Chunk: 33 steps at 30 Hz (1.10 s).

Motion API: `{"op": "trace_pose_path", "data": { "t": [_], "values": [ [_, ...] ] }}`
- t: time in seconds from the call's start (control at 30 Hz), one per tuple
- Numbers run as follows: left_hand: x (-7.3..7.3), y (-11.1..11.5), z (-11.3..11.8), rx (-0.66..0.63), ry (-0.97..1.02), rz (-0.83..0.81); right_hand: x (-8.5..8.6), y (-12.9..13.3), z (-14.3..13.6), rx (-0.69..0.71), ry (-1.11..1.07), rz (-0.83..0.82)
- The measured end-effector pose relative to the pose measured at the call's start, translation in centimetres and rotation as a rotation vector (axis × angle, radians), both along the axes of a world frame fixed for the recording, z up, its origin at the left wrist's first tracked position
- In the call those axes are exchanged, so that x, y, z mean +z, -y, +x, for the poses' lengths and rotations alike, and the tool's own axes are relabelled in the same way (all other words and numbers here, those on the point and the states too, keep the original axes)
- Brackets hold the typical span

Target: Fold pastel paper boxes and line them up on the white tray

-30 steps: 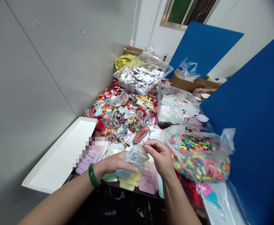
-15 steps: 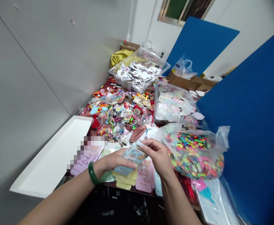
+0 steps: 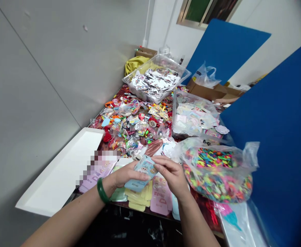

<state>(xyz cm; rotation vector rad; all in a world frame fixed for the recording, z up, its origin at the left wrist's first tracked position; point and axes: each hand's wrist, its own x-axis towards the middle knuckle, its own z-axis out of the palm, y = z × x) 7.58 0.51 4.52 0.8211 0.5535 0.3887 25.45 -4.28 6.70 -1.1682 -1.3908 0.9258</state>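
Since a second ago, the right hand [image 3: 173,175] has come in closer over the upper end of a light-blue oblong box [image 3: 137,185] of what looks like thin printed card, and that end shows less. The box is held left of a big clear plastic bag of brightly coloured little pieces [image 3: 218,181], above a pale-yellow stack of flat card pieces [image 3: 137,199]. From where I stand, the card could well buckle if the left thumb squeezes too hard while the right fingertips press. Should the hold slacken, the tilted box might drop and knock the yellow stack askew.

As for the grip, the left hand [image 3: 128,176] is wrapped around the box, thumb across its printed front, the other fingers mostly hidden. The right thumb and fingertips are close together, touching the upper end; whether they pinch or merely press, I can't tell.
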Motion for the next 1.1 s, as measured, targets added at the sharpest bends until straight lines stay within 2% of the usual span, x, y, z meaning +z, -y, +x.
{"op": "trace_pose_path", "data": {
  "t": [0.1,0.2,0.4,0.47,0.53,0.6,0.67,0.7,0.77,0.8,0.83,0.87,0.9,0.93,0.97,1.0,1.1],
  "values": [
    [0.2,0.1,0.5,0.009,-0.021,-0.078,-0.1,0.0,0.0,-0.024,0.025,0.012],
    [0.7,0.0,1.0,0.046,-0.081,-0.079,-0.2,-0.1,0.1,-0.046,0.049,-0.02],
    [1.6,-0.1,1.9,0.03,-0.1,-0.081,0.3,-0.8,0.8,0.047,0.085,0.017],
    [1.5,-0.2,2.1,0.034,-0.087,-0.116,0.6,-1.3,1.2,0.074,0.057,-0.03],
    [1.3,-0.6,2.2,0.1,-0.038,-0.116,0.6,-2.0,1.5,0.035,-0.043,-0.157],
    [1.3,-1.3,2.1,0.211,-0.004,0.032,0.3,-2.7,1.6,-0.062,-0.189,-0.317],
    [1.3,-2.0,1.8,0.272,-0.051,0.373,-0.2,-3.4,1.4,-0.101,-0.299,-0.436],
    [1.3,-2.3,1.6,0.266,-0.099,0.569,-0.5,-3.9,1.3,-0.064,-0.304,-0.463],
    [1.1,-2.8,1.3,0.205,-0.189,0.869,-0.8,-5.2,1.6,0.072,-0.191,-0.44],
    [0.9,-2.9,1.2,0.179,-0.219,0.936,-0.7,-6.2,2.3,0.105,-0.075,-0.386],
    [0.7,-3.0,1.2,0.167,-0.242,0.94,-0.4,-7.5,3.3,0.076,0.08,-0.317],
    [0.5,-3.1,1.1,0.173,-0.26,0.895,0.1,-9.0,4.7,-0.003,0.253,-0.25],
    [0.3,-3.2,1.0,0.19,-0.272,0.821,0.6,-10.7,6.5,-0.186,0.457,-0.198],
    [0.1,-3.3,0.9,0.211,-0.277,0.735,1.2,-12.5,8.4,-0.393,0.692,-0.21],
    [0.0,-3.4,0.7,0.232,-0.275,0.655,1.6,-14.3,10.5,-0.541,0.904,-0.296],
    [-0.1,-3.5,0.5,0.248,-0.267,0.59,1.8,-16.1,12.5,-0.582,0.963,-0.358],
    [-0.4,-3.9,-0.5,0.286,-0.266,0.475,1.4,-20.1,16.6,-0.52,1.045,-0.48]
  ]
}}
